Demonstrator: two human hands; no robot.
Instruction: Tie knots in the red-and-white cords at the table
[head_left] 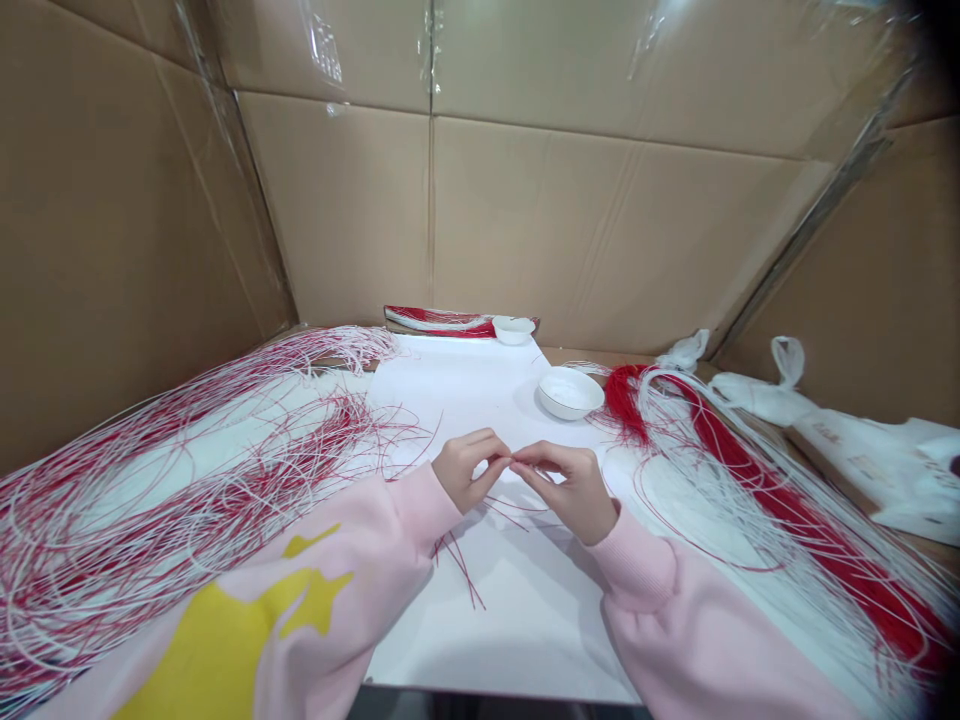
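My left hand (470, 468) and my right hand (568, 485) meet over the middle of the white table top, thumbs and forefingers pinched together tip to tip. A thin red cord (517, 508) shows just below the fingers and seems to run into both pinches; the tiny part between the fingertips is hidden. Several loose red cord ends (466, 575) lie on the white surface under my left wrist. Left of my left hand spreads a bundle of red and white cords (300, 465), its ends reaching toward the hand.
A white bowl (570, 393) stands beyond my right hand, and a smaller white bowl (514, 330) at the back beside more cords (442, 321). Long red and white cords (780, 500) lie along the right. White plastic bags (892, 465) sit at far right. Cardboard walls (525, 210) enclose the table (517, 620).
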